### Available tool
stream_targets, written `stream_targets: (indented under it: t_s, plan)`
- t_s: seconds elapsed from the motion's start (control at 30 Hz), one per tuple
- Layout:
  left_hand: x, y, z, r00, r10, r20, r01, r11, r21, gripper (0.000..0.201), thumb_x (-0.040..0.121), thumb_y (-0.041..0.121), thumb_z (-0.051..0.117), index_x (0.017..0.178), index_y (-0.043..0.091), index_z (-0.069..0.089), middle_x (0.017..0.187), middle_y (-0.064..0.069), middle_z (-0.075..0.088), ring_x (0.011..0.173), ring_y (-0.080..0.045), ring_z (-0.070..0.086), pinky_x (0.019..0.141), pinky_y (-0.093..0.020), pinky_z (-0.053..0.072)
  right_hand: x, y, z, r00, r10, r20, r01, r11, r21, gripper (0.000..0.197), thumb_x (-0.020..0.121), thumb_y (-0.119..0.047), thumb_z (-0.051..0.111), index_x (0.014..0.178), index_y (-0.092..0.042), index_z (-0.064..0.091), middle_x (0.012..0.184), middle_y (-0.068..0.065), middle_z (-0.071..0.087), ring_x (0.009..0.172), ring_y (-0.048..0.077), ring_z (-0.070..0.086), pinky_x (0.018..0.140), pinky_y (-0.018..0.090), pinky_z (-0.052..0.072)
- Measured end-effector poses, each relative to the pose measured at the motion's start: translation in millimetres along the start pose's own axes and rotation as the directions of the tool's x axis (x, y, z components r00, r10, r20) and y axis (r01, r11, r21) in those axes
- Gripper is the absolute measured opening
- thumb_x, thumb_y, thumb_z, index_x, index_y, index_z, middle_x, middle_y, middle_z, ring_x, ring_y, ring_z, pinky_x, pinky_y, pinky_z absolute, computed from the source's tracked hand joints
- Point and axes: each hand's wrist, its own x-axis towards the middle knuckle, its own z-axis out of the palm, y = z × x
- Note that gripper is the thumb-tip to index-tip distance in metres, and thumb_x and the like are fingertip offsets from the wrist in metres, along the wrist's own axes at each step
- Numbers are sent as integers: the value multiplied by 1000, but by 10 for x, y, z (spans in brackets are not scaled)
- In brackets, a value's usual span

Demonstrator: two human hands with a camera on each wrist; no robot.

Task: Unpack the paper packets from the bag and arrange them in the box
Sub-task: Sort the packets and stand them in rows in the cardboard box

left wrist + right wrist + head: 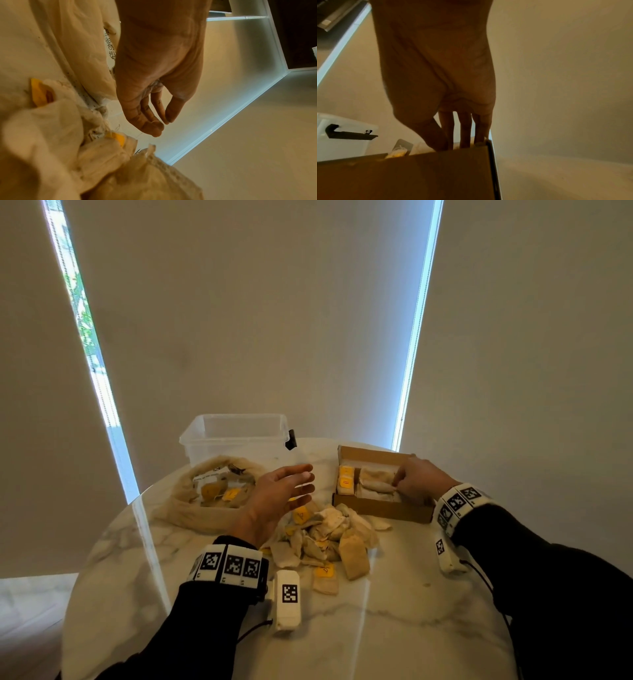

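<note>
A brown cardboard box (383, 510) sits at the right rear of the table, with paper packets (373, 479) and yellow tags lined up inside. My right hand (399, 482) reaches into it, thumb and fingers meeting on the end of one packet. In the right wrist view the box wall (419, 175) hides the tips of the right hand (452, 146). A loose pile of packets (329, 539) lies mid-table. The beige bag (191, 508) lies open at the left with some packets inside. My left hand (301, 484) hovers empty between bag and pile, its fingers (154, 129) relaxed.
A clear plastic tub (236, 436) with a black latch stands behind the bag, also seen as the tub (342, 146) in the right wrist view. The round marble table (411, 628) ends close behind the box and tub. Closed blinds hang beyond.
</note>
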Motion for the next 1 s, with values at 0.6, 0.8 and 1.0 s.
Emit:
stream_targets:
  t_s: [0.6,0.8,1.0]
  plan:
    - [-289,551,-192,991,133,2,-121,901,416,25,105,35,64,124,23,76,112,7,81,108,-17,76,82,-28,59,-713,-741,200,850,-347,396,243,926,289,36,84,-39,89,117,-45,76,125,-13,65,116,11,59,99,36,51]
    - [-408,718,-143,984,29,173,-145,693,706,26,104,36,66,123,21,77,112,5,81,104,-13,76,81,-23,60,-695,-672,216,921,-289,262,189,919,347,10,91,-28,83,100,-25,81,91,-8,73,86,8,66,70,23,48]
    - [-500,1104,-16,962,93,257,-273,289,917,32,99,49,68,124,32,76,122,12,76,114,-7,68,103,-35,51,-650,-524,95,980,-172,97,85,812,578,8,93,-25,76,96,-18,78,94,5,78,96,23,73,93,43,61]
